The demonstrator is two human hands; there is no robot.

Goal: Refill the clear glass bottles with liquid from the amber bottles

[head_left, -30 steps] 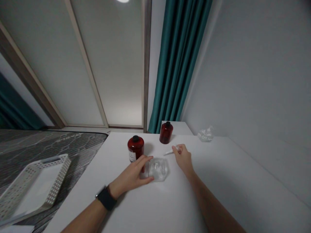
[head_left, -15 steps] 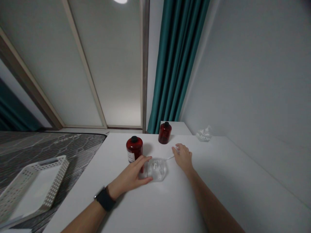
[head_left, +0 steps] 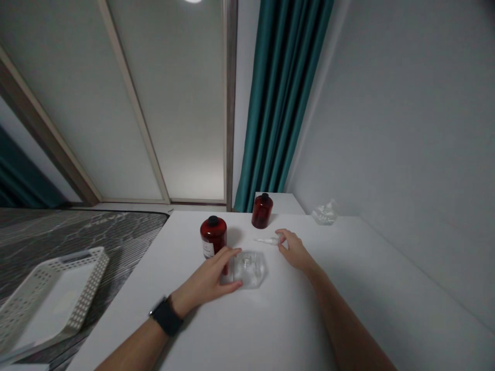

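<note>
My left hand [head_left: 216,273] grips a clear, faceted plastic bottle [head_left: 253,270] on the white table, thumb on the near side and fingers on the far side. A round opening shows on the bottle's upper face. Pinched in my right hand [head_left: 293,250] is a white pump head [head_left: 274,240] with a thin stem pointing left, held beyond the bottle and apart from it. Just behind my left hand stands a dark red bottle [head_left: 214,234] with a black cap and a white label, its lower part hidden by my fingers.
A second dark red bottle [head_left: 262,212] stands at the table's [head_left: 247,330] far edge. Crumpled clear plastic [head_left: 325,213] lies at the back right near the wall. To the left, lower down, is a white perforated basket [head_left: 87,288]. A teal curtain [head_left: 284,103] hangs behind.
My right hand has turned, and the pump head's stem has swung up and away from the clear bottle, now lying nearly level. My left hand keeps its place.
</note>
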